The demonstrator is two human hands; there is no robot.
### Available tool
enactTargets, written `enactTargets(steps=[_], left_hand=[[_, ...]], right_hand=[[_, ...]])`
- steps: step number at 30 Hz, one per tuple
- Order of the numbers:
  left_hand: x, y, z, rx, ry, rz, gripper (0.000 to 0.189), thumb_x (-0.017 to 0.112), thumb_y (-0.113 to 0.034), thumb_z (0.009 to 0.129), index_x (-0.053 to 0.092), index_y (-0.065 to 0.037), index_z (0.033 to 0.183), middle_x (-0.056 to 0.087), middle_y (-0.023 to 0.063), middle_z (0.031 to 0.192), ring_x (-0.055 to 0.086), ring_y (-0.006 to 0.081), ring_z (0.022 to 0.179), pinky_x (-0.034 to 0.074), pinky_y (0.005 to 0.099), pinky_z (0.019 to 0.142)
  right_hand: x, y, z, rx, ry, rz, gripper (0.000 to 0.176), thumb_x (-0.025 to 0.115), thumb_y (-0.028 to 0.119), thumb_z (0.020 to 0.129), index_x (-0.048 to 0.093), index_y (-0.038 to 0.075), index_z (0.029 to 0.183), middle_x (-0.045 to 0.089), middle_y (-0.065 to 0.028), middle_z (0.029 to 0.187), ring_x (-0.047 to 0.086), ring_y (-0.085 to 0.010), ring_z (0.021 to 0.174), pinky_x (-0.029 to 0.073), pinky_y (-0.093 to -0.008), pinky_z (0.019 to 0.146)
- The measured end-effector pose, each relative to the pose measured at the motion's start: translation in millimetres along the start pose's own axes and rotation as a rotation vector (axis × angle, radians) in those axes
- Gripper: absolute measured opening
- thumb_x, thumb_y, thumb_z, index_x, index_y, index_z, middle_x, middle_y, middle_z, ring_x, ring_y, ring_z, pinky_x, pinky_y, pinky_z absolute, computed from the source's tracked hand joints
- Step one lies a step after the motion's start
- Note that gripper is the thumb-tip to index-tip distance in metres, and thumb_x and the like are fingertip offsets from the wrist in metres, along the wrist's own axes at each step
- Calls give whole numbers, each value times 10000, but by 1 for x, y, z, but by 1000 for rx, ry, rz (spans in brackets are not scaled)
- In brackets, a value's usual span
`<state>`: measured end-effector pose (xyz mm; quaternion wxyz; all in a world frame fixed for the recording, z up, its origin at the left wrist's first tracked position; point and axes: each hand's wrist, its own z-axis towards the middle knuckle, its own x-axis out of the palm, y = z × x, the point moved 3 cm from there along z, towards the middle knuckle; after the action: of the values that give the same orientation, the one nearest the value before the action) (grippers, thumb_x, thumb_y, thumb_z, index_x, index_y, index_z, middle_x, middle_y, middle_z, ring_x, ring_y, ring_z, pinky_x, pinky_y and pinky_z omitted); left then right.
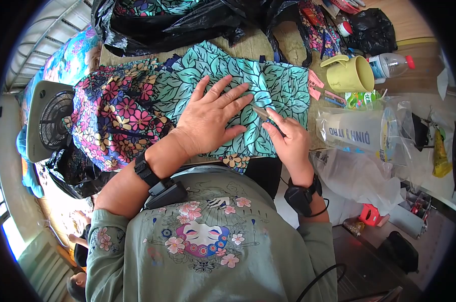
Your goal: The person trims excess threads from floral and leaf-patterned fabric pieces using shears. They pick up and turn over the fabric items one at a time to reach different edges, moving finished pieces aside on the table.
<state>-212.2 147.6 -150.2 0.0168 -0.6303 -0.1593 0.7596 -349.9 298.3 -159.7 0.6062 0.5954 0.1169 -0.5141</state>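
Observation:
A teal fabric piece with dark leaf outlines (283, 83) lies spread over the table. My left hand (210, 118) rests flat on it, fingers apart and pointing up and to the right. To its right, my right hand (291, 141) is closed around small thread snips (261, 112). Their metal blades point left at the fabric, close to my left fingertips; the handle is mostly hidden in my fingers. Dark floral fabric with pink and cream flowers (117, 113) is bunched to the left of my left hand and joins the teal cloth.
A black plastic bag (187, 32) with more fabric lies across the back. At the right are a yellow mug (356, 75), a clear bottle (389, 65) and a wrapped plastic cup (356, 131). A fan (51, 121) stands left. Another person (78, 284) is at the lower left.

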Motion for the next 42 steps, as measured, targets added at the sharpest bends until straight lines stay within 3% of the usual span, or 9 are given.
enactTargets(steps=[16,24,27,32,35,39,42], left_hand=[[0,0,0,-9,10,-5,676,622,-472,827,409,-203,1409,375,-8,1473,305,260,1371,166,511,1129],[1,1,0,-13,-7,-18,701,629,-479,820,394,-191,1414,374,-8,1473,305,264,1373,163,506,1134],[1,2,-2,-14,-15,-22,704,632,-479,818,396,-183,1412,375,-6,1472,305,266,1374,161,503,1136],[-4,4,-5,-28,-25,-30,685,646,-462,812,428,-165,1389,392,3,1461,308,275,1373,166,502,1135],[-10,7,-9,-47,-35,-8,673,655,-455,807,447,-157,1374,403,9,1454,310,280,1372,174,503,1133],[-16,11,-12,-73,-35,12,673,680,-446,787,470,-153,1355,409,19,1451,315,290,1368,189,508,1127],[-21,13,-13,-99,-16,-28,680,725,-434,742,500,-181,1332,402,24,1459,302,307,1375,184,515,1129]], right_hand=[[1,-3,-1,-29,1,-25,344,736,167,807,678,141,1145,595,-74,675,544,-195,581,437,-301,552],[-14,-11,-8,128,-79,58,341,719,105,821,667,83,1157,591,-65,687,527,-132,607,429,-273,573],[-13,-10,-11,76,-20,61,332,707,116,837,662,72,1162,614,-61,734,530,-129,629,436,-259,596],[-19,-16,-13,133,-89,91,315,686,119,859,657,57,1167,652,-47,805,537,-96,672,441,-236,630],[-28,-33,-17,452,-188,252,240,668,131,878,673,32,1097,680,-46,884,547,-64,717,446,-222,659],[-31,-36,-16,436,-253,413,197,657,174,895,675,11,1005,673,-21,831,525,-44,703,447,-226,647],[-30,-27,-10,446,-138,259,230,659,213,896,665,-10,952,644,-12,761,494,-50,652,434,-240,608]])
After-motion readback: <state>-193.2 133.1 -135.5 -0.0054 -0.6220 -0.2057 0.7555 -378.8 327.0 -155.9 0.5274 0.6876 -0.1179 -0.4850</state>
